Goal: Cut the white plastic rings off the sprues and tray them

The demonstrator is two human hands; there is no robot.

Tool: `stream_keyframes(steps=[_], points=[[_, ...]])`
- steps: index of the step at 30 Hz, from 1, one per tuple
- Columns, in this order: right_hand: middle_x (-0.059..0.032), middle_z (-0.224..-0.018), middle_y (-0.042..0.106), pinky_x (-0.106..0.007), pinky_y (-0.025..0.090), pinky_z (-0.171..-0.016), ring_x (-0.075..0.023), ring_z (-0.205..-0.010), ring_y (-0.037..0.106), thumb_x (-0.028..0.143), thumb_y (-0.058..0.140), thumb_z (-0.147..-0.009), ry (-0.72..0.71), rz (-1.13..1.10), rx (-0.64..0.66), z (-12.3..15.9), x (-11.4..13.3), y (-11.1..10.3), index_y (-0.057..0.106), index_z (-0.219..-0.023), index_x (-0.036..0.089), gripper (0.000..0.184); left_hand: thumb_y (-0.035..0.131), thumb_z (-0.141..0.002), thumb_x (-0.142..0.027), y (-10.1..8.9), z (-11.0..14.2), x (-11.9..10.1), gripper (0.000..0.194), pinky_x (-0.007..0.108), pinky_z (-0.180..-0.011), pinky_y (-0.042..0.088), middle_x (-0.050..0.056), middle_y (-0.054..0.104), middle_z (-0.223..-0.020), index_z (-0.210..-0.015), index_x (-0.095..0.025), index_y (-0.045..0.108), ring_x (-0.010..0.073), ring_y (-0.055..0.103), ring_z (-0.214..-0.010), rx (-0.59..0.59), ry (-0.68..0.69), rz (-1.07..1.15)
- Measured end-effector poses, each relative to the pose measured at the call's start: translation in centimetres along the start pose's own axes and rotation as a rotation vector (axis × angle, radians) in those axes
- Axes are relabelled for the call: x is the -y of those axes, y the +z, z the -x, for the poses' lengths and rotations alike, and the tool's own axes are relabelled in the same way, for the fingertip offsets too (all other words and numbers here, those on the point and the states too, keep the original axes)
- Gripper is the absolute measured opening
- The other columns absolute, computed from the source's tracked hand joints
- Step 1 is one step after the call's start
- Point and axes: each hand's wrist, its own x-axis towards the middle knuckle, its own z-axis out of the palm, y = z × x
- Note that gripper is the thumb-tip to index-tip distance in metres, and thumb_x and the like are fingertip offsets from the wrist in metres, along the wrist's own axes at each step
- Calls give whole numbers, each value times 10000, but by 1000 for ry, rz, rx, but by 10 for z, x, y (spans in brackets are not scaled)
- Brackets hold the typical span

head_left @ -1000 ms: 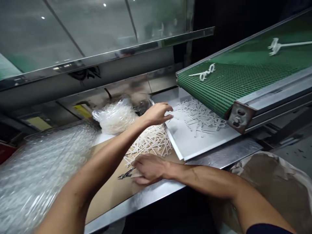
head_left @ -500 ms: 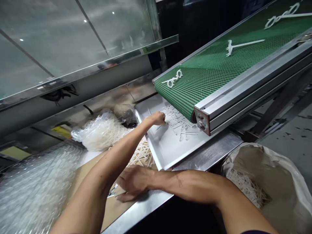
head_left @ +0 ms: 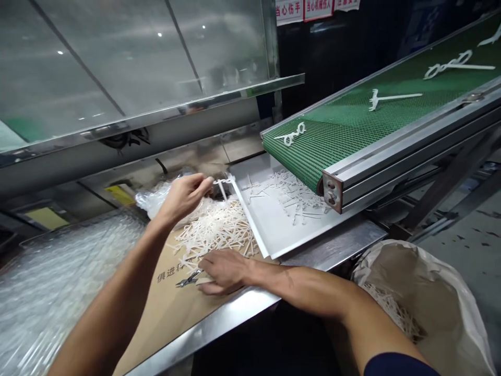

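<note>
Factory light glinted off a clear panel (head_left: 129, 57) in a steel frame across the upper left, and red-and-white warning signs (head_left: 303, 8) hung on a dark wall beyond it. On the right, a green mesh conveyor belt (head_left: 352, 125) in an aluminium frame sloped down toward the person, carrying several well-spaced white moulded plastic pieces (head_left: 395, 97). Its lower end overhung a shallow white metal tray (head_left: 266, 230), which was scattered with a drift of similar pieces (head_left: 289, 196). Left of the tray, a printed cardboard sheet (head_left: 156, 308) lay on a stainless steel bench (head_left: 203, 337), bearing a loose heap of white plastic pieces (head_left: 211, 230). The left hand (head_left: 182, 197) was raised above the heap, its fingertips (head_left: 201, 183) pinched narrowly on a single branched white plastic piece (head_left: 224, 184), held in the air just beside the tray's raised edge. The right hand (head_left: 225, 271) lay open and palm down on the cardboard at the heap's near edge, just beside a small pair of metal cutters (head_left: 188, 279), with no grip on them. Bubble wrap (head_left: 58, 282) filled the lower left, and an open woven sack (head_left: 415, 292) at the lower right held a tangle of white pieces (head_left: 391, 308).
</note>
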Motion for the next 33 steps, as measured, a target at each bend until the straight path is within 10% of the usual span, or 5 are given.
stream_keyframes(steps=[8, 13, 21, 33], points=[[-132, -1046, 719, -382, 556, -817, -271, -945, 666, 491, 620, -949, -24, 48, -60, 0, -7, 9, 621, -1079, 156, 360, 516, -1005, -592, -12, 199, 93, 415, 287, -630, 467, 6, 700, -731, -873, -203, 575, 167, 608, -627, -162, -457, 410], [-146, -1086, 711, -415, 557, -873, -279, -986, 659, 395, 598, -967, -25, 11, -85, 6, -6, 12, 617, -1156, 152, 308, 344, -1060, -515, 10, 281, 109, 461, 310, -645, 482, 42, 698, -718, -809, -203, 571, 196, 642, -631, -100, -544, 98], [-220, -1228, 695, -510, 550, -1009, -354, -1151, 644, 351, 556, -989, -26, -22, -96, 12, -9, 15, 591, -1304, 125, 389, 520, -999, -390, 48, 307, 119, 291, 398, -914, 455, 103, 676, -963, -996, -193, 733, 272, 620, -968, -149, -604, -123], [-194, -1230, 704, -497, 574, -993, -344, -1145, 665, 348, 578, -976, -40, -2, -82, 15, -2, 13, 600, -1318, 151, 395, 497, -1030, -371, 44, 322, 131, 370, 415, -987, 470, 110, 631, -1089, -1283, -176, 682, 260, 607, -1049, -81, -446, -53]])
